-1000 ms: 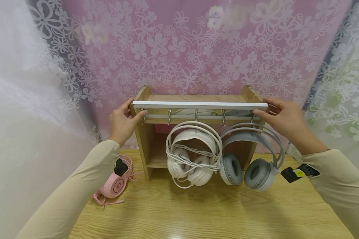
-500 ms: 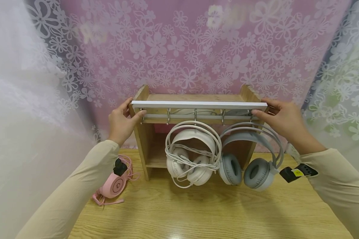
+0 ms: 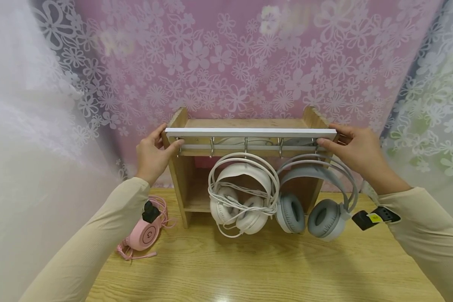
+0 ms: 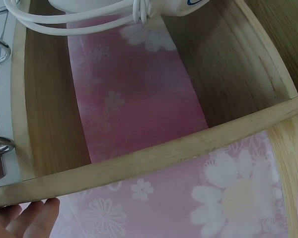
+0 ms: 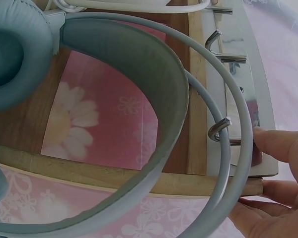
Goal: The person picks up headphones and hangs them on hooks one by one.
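One left grip (image 3: pixel 152 157), one right grip (image 3: pixel 358 154), part-curled, pinching hook rail (image 3: pixel 251 133), long axis 9-to-3 o'clock, hooks (image 3: pixel 212 147) facing 6.

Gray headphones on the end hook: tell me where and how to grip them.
The gray headphones are probably best gripped at the right curve of their outer bands, from the front right: these hang on the hook and bulge past the wooden rack.

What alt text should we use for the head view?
A person's left hand and right hand grip opposite ends of a wooden shelf fronted by a hook rail. White headphones and gray headphones hang from its hooks; a pink headset lies on the table at left.
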Demonstrator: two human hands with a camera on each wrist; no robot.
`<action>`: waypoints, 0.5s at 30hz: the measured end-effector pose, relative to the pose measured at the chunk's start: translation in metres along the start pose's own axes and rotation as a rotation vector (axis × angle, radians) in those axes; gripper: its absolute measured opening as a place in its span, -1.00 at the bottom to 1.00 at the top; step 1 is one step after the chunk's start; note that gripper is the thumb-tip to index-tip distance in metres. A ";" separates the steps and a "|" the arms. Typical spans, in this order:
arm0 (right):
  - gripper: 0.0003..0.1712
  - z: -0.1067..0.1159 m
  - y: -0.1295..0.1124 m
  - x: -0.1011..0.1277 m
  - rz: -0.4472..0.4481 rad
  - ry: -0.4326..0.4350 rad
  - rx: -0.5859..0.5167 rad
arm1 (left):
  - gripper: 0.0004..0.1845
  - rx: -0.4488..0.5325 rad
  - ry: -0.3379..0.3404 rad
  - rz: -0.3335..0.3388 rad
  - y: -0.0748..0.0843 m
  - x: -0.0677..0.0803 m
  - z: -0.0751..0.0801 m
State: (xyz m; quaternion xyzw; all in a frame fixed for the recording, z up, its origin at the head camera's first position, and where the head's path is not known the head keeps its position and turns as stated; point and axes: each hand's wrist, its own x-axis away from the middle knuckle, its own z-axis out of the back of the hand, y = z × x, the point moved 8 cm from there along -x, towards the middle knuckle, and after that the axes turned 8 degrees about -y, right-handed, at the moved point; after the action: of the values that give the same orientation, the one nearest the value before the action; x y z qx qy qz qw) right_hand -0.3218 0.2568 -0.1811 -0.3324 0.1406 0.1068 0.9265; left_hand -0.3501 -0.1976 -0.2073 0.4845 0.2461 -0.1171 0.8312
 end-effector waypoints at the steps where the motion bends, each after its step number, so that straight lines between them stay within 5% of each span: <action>1: -0.17 0.000 0.000 0.000 -0.001 -0.003 0.002 | -0.24 -0.002 -0.003 0.001 0.000 0.000 0.000; 8: -0.16 -0.001 0.000 0.001 -0.005 -0.001 0.001 | -0.24 -0.015 -0.073 -0.017 -0.008 0.002 0.004; 15: -0.16 0.000 0.000 0.001 0.003 0.002 -0.014 | -0.20 -0.081 -0.161 0.084 -0.038 0.016 0.012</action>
State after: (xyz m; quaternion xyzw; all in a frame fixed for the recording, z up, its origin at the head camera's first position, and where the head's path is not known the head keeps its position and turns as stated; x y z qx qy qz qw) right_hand -0.3205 0.2568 -0.1818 -0.3387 0.1415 0.1090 0.9238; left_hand -0.3493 -0.2259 -0.2391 0.4493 0.1626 -0.1108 0.8714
